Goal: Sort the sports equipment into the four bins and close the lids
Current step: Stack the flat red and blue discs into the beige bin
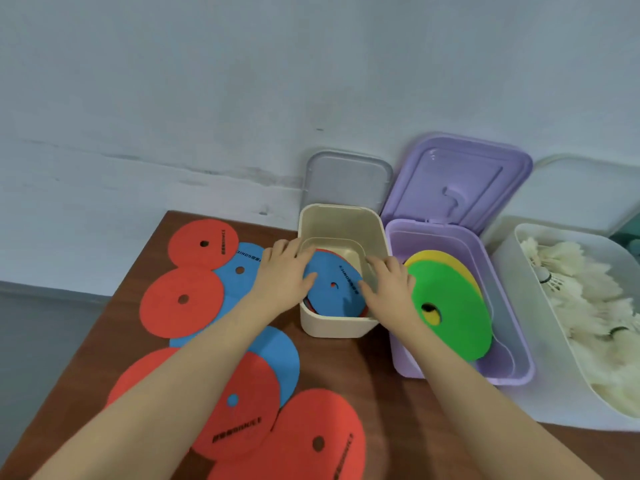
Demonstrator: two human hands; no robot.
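I read the step in hand as seating the blue disc (330,285) flat into the beige bin (341,271), and from here I'd say the trick is to bow it slightly, since it looks wider than the bin's mouth and rides tilted over a red disc edge beneath it.

Working left to right: the loose red and blue discs (181,297) lie overlapping on the table (374,362), still to be sorted. My left hand (285,275) sits at the bin's left rim, fingers spread and lightly bent, fingertips on the blue disc's left edge, pressing rather than gripping. I'd push down and inward there so the edge clears the wall.

My right hand (388,284) mirrors it on the right rim, fingers extended and slightly parted, touching the disc's right edge. Even pressure from both sides should keep it from springing back out.

Just beside it, the purple bin (460,372) holds a green disc (450,306) leaning over a yellow one, its lid propped open behind. Furthest right, the white bin (554,375) holds shuttlecocks (585,289). No visible lid is closed yet; a fourth bin I cannot make out.
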